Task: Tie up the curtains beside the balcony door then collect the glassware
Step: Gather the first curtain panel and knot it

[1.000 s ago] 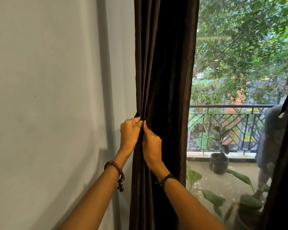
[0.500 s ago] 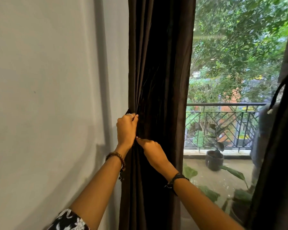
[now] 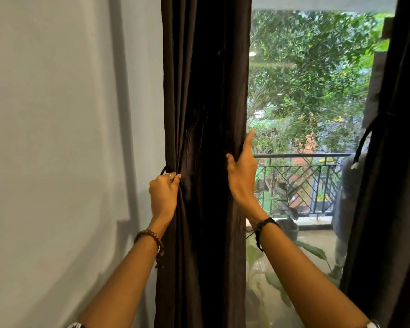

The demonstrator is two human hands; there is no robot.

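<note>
A dark brown curtain (image 3: 206, 91) hangs in folds between the white wall and the balcony glass. My left hand (image 3: 163, 194) is closed on the curtain's left edge, where a thin dark tie loop (image 3: 163, 171) shows above the knuckles. My right hand (image 3: 242, 176) grips the curtain's right edge, thumb on the front and index finger pointing up. A second dark curtain (image 3: 393, 162) at the far right is bound by a dark cord (image 3: 362, 143) with white ends. No glassware is in view.
The white wall (image 3: 57, 138) fills the left. Through the glass (image 3: 305, 91) are a balcony railing (image 3: 301, 157), potted plants (image 3: 287, 218), trees, and a person's dim reflection (image 3: 346, 197) at the right.
My right hand has left the left edge and moved across the curtain to grip its right edge. My left hand has kept its hold on the left edge.
</note>
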